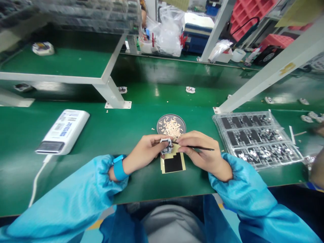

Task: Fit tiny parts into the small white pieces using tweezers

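Observation:
Between the fingers and thumb of my left hand [145,152] is a small white plastic housing [166,145] with dark parts inside. My right hand [202,153] pinches dark tweezers [202,147], whose tip end reaches toward the housing; whether the tips touch it I cannot tell. Just below both hands lies a yellowish backing sheet [184,165] with black adhesive pieces [173,164] on it. Behind the hands stands a round grey perforated dish [158,125] holding many small beige pieces [172,126].
A clear compartment tray [233,143] of black and silver parts lies at right. On the left is a white device [63,131] with a cable [37,179]. Metal shelf posts [115,94] rise behind. More white housings [190,89] sit farther back. Part of another person shows at the right edge.

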Demonstrator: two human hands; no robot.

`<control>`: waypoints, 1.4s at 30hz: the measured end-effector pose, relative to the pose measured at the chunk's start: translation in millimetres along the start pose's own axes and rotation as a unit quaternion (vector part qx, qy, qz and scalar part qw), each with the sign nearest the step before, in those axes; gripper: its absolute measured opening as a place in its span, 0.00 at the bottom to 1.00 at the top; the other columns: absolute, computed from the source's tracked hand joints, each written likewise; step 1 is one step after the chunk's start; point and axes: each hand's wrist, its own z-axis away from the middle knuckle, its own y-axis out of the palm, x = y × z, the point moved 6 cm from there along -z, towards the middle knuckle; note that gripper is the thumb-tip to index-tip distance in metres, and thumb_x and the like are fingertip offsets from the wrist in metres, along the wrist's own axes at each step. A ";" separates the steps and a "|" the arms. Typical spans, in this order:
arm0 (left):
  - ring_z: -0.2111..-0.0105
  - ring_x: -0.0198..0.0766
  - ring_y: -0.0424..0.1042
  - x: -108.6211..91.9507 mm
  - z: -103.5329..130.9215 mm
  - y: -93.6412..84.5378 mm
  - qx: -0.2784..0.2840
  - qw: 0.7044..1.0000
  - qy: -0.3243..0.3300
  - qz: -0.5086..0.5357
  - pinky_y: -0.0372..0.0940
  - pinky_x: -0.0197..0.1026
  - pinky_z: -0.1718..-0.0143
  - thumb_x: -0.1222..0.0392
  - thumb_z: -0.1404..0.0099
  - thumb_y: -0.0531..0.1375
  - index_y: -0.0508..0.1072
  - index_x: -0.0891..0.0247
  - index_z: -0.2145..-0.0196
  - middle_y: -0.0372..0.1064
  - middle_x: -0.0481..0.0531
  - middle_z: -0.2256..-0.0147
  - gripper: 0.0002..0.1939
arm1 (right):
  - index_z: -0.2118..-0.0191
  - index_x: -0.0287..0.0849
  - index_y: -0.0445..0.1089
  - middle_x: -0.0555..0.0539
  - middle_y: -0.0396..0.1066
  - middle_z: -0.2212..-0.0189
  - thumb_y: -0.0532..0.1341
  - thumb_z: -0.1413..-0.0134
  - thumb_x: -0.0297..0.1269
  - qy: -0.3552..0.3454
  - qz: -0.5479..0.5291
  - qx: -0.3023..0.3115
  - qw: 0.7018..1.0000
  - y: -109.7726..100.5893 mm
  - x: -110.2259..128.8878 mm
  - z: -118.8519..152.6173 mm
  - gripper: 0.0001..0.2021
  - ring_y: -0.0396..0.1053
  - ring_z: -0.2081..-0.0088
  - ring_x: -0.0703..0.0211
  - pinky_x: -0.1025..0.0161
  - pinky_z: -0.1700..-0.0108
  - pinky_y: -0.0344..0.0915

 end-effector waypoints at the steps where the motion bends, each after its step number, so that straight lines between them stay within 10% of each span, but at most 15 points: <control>1: 0.76 0.32 0.68 0.0 -0.1 0.0 0.000 1.000 0.001 -0.001 0.65 0.33 0.74 0.61 0.35 0.62 0.81 0.65 0.53 0.78 0.51 0.70 0.14 | 0.57 0.43 0.75 0.45 0.79 0.62 0.67 0.40 0.28 0.001 -0.002 -0.001 1.000 0.0 -0.3 0.0 0.07 0.77 0.58 0.56 0.55 0.54 0.76; 42: 0.77 0.30 0.68 0.0 0.1 0.2 0.001 1.000 0.001 0.024 0.63 0.31 0.77 0.62 0.35 0.62 0.80 0.66 0.52 0.79 0.52 0.67 0.15 | 0.56 0.44 0.76 0.45 0.79 0.61 0.67 0.41 0.27 -0.007 0.002 0.013 1.000 1.7 -0.7 0.4 0.08 0.77 0.57 0.56 0.55 0.53 0.75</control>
